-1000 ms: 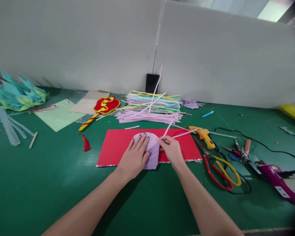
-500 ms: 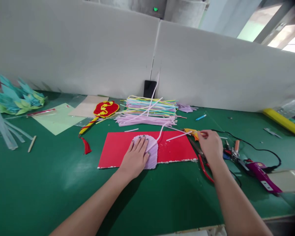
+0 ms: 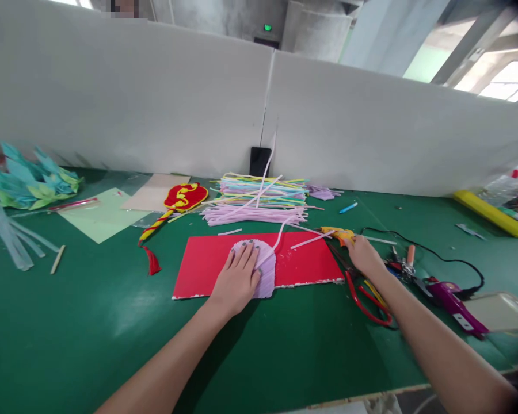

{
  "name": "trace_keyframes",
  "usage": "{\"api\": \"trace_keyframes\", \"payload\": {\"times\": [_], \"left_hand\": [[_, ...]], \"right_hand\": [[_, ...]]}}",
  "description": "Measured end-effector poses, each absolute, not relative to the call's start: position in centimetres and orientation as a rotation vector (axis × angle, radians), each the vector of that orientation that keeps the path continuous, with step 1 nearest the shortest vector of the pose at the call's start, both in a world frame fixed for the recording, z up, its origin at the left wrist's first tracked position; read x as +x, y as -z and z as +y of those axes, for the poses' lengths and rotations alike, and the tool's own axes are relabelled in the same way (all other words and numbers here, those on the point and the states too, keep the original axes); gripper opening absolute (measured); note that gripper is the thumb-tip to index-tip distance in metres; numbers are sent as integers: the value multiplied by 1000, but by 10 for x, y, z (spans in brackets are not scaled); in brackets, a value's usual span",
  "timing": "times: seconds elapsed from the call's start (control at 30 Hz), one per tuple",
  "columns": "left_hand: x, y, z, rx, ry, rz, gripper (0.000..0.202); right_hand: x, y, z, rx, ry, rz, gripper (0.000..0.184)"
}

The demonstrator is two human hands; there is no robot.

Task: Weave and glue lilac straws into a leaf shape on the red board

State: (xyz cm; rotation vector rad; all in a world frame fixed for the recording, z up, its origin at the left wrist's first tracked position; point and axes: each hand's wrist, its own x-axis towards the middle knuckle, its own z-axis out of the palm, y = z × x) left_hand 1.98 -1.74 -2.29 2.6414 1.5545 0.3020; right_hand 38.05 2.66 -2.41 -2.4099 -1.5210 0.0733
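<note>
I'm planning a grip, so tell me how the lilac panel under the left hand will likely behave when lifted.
The lilac panel is probably light and unlikely to roll, as it looks thin and flat. It may flex along the lines across its face. The loose strip at its upper right will likely wag, since it curves freely.

pad (image 3: 266, 283) on board (image 3: 306, 259) – stems (image 3: 254, 214) bhnd, fan (image 3: 194, 197) l, gun (image 3: 344, 234) r

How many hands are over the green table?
2: the left hand lies flat on the lilac piece, over the red board, and the right hand is on the yellow glue gun. No other hands show.
</note>
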Motion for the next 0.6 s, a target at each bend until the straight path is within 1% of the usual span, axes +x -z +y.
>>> {"api": "trace_keyframes", "payload": {"times": [0.13, 0.23, 0.43, 0.6], "left_hand": [[20, 24, -17, 2654, -273, 1557, 51], [20, 26, -16, 2663, -252, 1566, 51], [19, 28, -17, 2680, -296, 1576, 51], [19, 25, -17, 2675, -265, 1558, 51]], "right_hand": [[380, 13, 22, -2466, 32, -1310, 45], [383, 3, 16, -2441, 98, -1252, 50], [387, -5, 7, -2224, 389, -1242, 41], [396, -9, 10, -2183, 444, -1065, 34]]}}
